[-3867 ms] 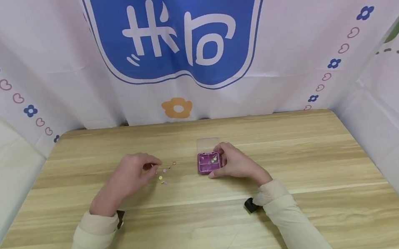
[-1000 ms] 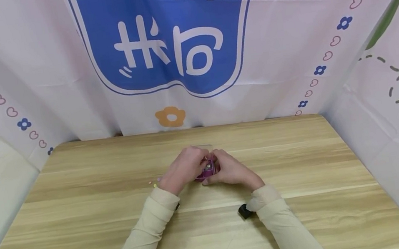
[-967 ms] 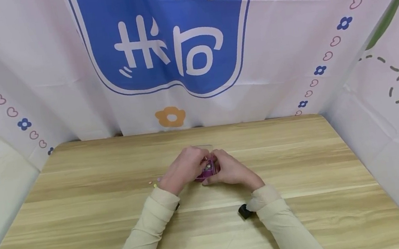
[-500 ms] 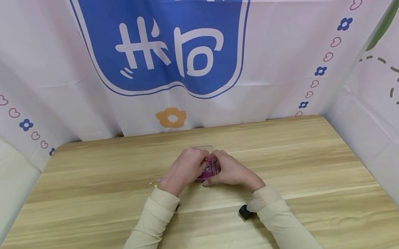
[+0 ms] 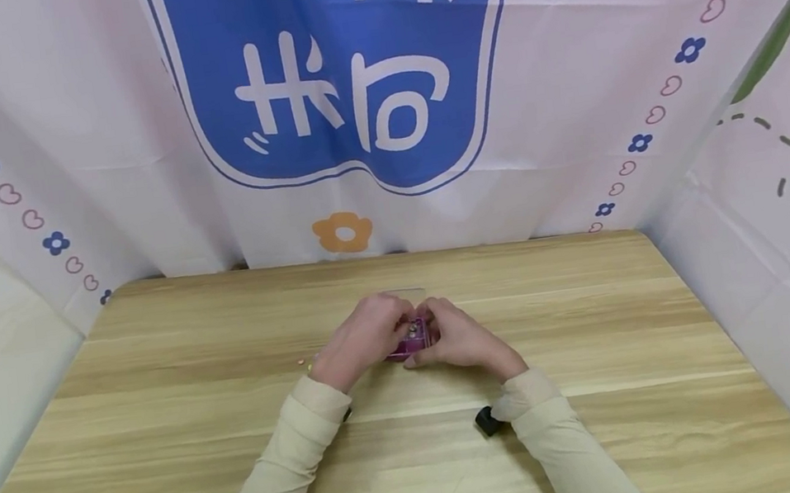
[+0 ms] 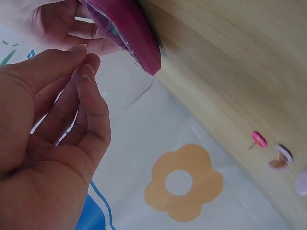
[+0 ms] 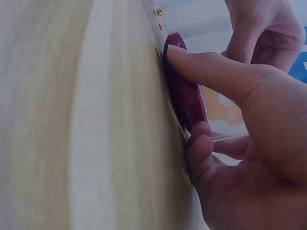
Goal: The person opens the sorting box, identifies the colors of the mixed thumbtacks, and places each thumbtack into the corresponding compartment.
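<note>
Gripping purple box (image 5: 408, 348) on tabletop (image 5: 410, 478), at 12 o'clock, using right hand (image 5: 458, 340) from 4 o'clock, with thumb on near wall and other fingers at far side. Reaching over from 9 o'clock with left hand (image 5: 365, 332), fingertips pinched together; cannot tell if around a pin. Small pins (image 5: 413, 329) inside, toward box's 1 o'clock. Best to brace box firmly, lower fingertips well inside before parting, and mind sharp points. Loose pins, including pink pin (image 6: 259, 139), at 9 o'clock from box. Clear lid (image 5: 413, 294) open at 12 o'clock; printed curtain (image 5: 567, 74) beyond.
</note>
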A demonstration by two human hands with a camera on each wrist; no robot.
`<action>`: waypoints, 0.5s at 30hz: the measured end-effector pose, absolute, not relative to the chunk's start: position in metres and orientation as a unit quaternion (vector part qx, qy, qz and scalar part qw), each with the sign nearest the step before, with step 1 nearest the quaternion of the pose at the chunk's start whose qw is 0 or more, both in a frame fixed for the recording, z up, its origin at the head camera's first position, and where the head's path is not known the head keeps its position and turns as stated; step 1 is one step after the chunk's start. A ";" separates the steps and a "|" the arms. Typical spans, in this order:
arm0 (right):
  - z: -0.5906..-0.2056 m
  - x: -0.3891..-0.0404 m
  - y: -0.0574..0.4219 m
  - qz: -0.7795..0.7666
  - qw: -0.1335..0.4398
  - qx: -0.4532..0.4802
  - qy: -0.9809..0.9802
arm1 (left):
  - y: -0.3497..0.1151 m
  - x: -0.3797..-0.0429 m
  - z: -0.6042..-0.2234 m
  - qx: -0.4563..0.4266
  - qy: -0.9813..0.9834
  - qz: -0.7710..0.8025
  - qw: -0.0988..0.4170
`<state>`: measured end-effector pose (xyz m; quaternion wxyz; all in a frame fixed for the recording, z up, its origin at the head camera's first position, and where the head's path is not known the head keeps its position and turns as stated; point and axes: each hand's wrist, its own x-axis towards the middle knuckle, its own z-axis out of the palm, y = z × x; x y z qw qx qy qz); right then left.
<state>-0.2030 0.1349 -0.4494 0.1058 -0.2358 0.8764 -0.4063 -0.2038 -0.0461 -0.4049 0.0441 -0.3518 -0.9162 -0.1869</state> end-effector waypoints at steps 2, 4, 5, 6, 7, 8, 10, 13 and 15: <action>-0.450 -0.203 0.135 -0.409 0.110 -0.231 0.876 | -0.048 -0.202 -0.404 -0.347 -0.919 -0.185 0.037; -0.450 -0.202 0.136 -0.409 0.112 -0.224 0.877 | -0.051 -0.200 -0.402 -0.340 -0.921 -0.187 0.030; -0.450 -0.202 0.136 -0.409 0.113 -0.221 0.878 | -0.053 -0.199 -0.401 -0.336 -0.923 -0.188 0.026; -0.451 -0.202 0.136 -0.408 0.114 -0.216 0.879 | -0.056 -0.198 -0.400 -0.332 -0.924 -0.189 0.024; -0.451 -0.202 0.136 -0.407 0.114 -0.213 0.881 | -0.058 -0.197 -0.400 -0.328 -0.925 -0.189 0.024; -0.451 -0.202 0.136 -0.405 0.113 -0.210 0.883 | -0.062 -0.197 -0.400 -0.325 -0.926 -0.191 0.023; -0.451 -0.202 0.135 -0.400 0.112 -0.208 0.885 | -0.069 -0.195 -0.400 -0.320 -0.927 -0.192 0.022; -0.451 -0.203 0.134 -0.394 0.111 -0.207 0.888 | -0.081 -0.193 -0.399 -0.312 -0.931 -0.189 0.028; -0.450 -0.203 0.133 -0.392 0.111 -0.208 0.889 | -0.090 -0.192 -0.398 -0.306 -0.934 -0.185 0.028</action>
